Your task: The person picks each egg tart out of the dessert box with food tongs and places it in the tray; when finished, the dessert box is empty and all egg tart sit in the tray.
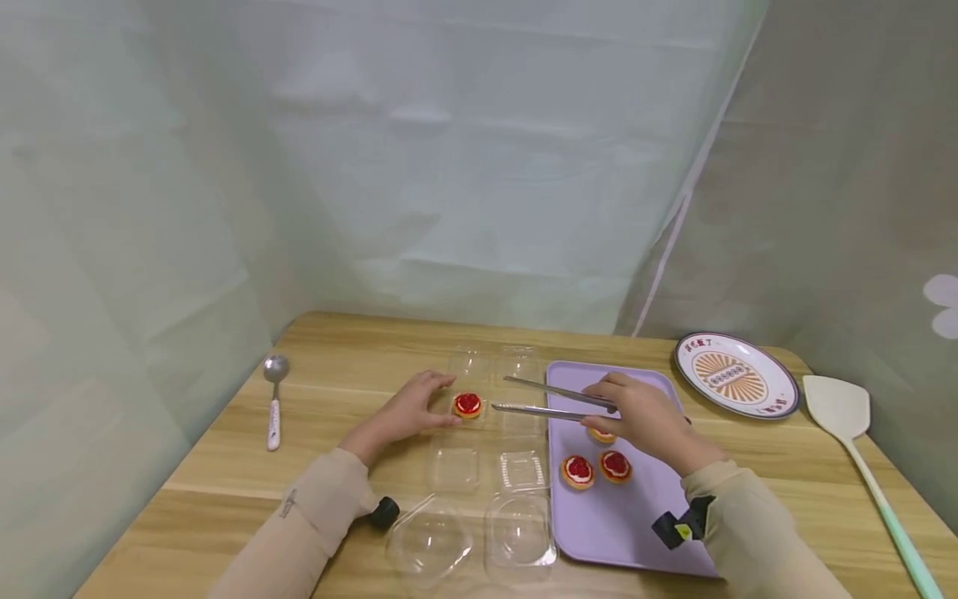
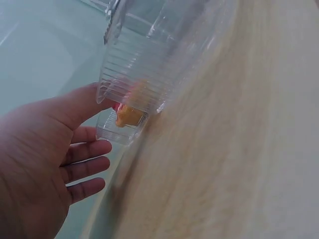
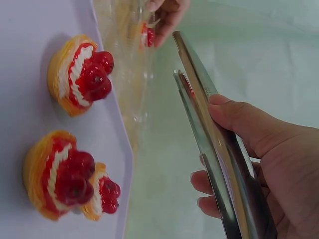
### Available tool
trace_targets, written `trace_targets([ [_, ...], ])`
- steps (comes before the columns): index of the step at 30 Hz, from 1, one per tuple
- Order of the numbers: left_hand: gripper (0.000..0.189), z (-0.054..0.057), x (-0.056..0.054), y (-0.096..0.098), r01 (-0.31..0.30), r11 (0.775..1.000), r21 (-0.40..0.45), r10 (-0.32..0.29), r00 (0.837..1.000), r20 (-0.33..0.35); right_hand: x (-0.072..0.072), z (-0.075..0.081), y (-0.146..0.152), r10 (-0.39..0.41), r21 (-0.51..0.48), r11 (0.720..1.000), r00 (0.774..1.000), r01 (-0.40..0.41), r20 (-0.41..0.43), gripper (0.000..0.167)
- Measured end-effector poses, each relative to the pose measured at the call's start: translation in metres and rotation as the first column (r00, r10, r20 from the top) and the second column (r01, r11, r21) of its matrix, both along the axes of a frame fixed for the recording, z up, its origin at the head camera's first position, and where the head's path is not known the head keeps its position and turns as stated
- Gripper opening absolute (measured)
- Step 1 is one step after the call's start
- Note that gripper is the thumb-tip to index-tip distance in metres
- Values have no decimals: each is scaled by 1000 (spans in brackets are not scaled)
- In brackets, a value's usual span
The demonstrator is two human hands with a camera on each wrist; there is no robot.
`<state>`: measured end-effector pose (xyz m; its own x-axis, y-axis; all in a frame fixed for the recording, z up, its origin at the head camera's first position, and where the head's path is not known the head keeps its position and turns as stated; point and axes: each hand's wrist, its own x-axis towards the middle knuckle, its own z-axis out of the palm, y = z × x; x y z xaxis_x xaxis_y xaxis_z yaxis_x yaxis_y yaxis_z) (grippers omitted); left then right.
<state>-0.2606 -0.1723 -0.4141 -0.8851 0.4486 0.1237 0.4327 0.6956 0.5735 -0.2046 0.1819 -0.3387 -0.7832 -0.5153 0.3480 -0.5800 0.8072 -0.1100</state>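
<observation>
My left hand [image 1: 407,408] is beside a red-topped tart [image 1: 467,405] in a clear plastic box [image 1: 470,363]. Its fingers are spread and fairly straight; in the left wrist view the thumb lies by the box wall, and whether it touches is unclear. My right hand [image 1: 645,418] grips metal tongs [image 3: 219,134]. Their tips stand apart, pointing left toward the boxed tart, with nothing between them. Below that hand, a lilac tray [image 1: 614,532] carries three more tarts, among them one at the front left [image 1: 577,472], one beside it [image 1: 615,466] and one partly hidden behind the hand [image 1: 602,435].
Other clear boxes stand left of the tray, including a near one [image 1: 520,532] and an open one [image 1: 430,541]. A patterned plate [image 1: 737,374] sits at the back right, a spatula [image 1: 846,416] at the far right. On the left lies a spoon [image 1: 275,399].
</observation>
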Motion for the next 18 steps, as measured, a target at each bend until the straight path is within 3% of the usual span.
trace_targets([
  [18,80,-4,-1,-3,-31,998,58,29,999,33,-17,-8,-41,45,54,997,995,-50,91,33],
])
